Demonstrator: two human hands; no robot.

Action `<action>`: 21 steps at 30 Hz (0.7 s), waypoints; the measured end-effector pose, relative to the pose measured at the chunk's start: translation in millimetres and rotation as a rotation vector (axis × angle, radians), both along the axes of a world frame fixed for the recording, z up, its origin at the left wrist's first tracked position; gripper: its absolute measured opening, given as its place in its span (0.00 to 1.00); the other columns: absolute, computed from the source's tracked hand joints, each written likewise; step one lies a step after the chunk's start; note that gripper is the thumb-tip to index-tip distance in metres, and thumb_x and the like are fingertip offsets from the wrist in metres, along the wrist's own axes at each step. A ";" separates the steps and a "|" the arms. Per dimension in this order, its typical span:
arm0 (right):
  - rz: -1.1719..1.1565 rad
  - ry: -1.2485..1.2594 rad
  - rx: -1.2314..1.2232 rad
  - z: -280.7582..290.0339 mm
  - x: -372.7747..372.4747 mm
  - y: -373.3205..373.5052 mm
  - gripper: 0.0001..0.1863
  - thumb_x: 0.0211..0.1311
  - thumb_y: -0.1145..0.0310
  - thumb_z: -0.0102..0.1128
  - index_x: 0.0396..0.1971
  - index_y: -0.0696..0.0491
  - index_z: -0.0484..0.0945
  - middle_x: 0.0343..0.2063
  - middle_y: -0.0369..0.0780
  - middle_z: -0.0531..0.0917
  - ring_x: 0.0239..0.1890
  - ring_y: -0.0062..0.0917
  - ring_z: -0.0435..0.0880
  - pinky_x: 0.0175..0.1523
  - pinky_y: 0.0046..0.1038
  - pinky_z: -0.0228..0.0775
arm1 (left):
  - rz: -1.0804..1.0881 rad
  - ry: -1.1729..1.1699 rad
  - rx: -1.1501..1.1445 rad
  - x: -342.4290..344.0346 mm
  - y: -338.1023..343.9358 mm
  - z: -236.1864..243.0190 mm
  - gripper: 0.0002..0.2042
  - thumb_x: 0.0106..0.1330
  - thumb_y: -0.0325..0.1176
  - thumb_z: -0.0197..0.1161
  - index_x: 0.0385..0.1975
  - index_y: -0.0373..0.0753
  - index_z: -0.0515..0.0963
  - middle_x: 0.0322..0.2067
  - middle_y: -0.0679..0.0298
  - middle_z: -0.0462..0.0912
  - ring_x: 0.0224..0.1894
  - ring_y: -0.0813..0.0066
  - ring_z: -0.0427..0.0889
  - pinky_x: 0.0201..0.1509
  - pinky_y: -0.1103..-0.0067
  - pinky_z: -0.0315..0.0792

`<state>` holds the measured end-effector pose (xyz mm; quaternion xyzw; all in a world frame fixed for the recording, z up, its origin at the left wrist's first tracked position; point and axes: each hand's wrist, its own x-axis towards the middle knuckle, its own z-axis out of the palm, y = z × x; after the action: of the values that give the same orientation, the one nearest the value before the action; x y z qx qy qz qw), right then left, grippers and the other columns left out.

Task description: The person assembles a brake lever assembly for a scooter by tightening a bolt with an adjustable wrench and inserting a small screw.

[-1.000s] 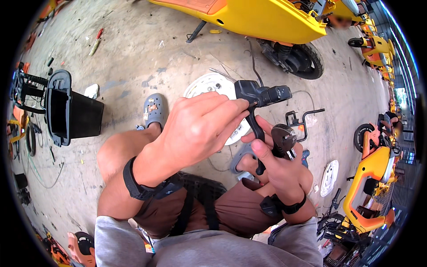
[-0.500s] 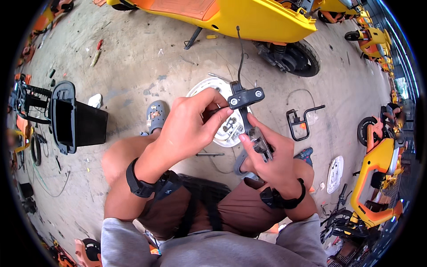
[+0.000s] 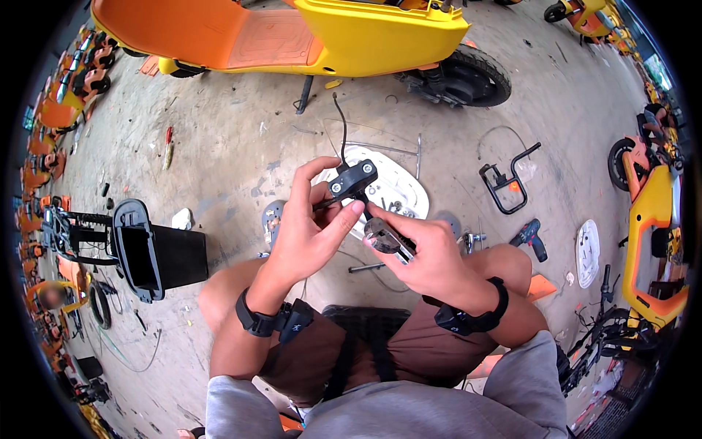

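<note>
In the middle of the frame my left hand (image 3: 311,238) has its fingers closed around a black lever assembly (image 3: 351,180), thumb pressed up against its stem, with a thin black cable (image 3: 341,121) rising from its top. My right hand (image 3: 431,252) sits just beside it, lower right, fingers wrapped around a dark metal tool (image 3: 387,240) whose tip meets the underside of the assembly. Below my hands on the concrete floor (image 3: 234,146) lies a white round cover (image 3: 398,186), partly hidden by the part I hold. At the top of the frame stands a yellow and orange scooter (image 3: 322,36). At left centre sits a black box (image 3: 157,256). To the right lie a black bracket (image 3: 504,175) and a small drill (image 3: 530,238).
</note>
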<state>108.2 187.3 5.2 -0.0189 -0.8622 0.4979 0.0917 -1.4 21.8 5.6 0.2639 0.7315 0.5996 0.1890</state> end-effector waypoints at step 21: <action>-0.017 -0.063 0.076 -3.3 3.7 -0.5 0.27 0.46 0.72 0.68 0.51 0.55 0.80 0.27 0.49 0.83 0.28 0.41 0.84 0.34 0.34 0.75 | 0.069 0.085 -0.163 3.8 7.8 -1.5 0.18 0.70 0.40 0.59 0.49 0.36 0.63 0.23 0.59 0.80 0.23 0.80 0.71 0.27 0.81 0.64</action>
<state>111.9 186.8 1.8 -0.0387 -0.8828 0.4630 0.0693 2.4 29.5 4.1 0.2473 0.7940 0.5325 0.1579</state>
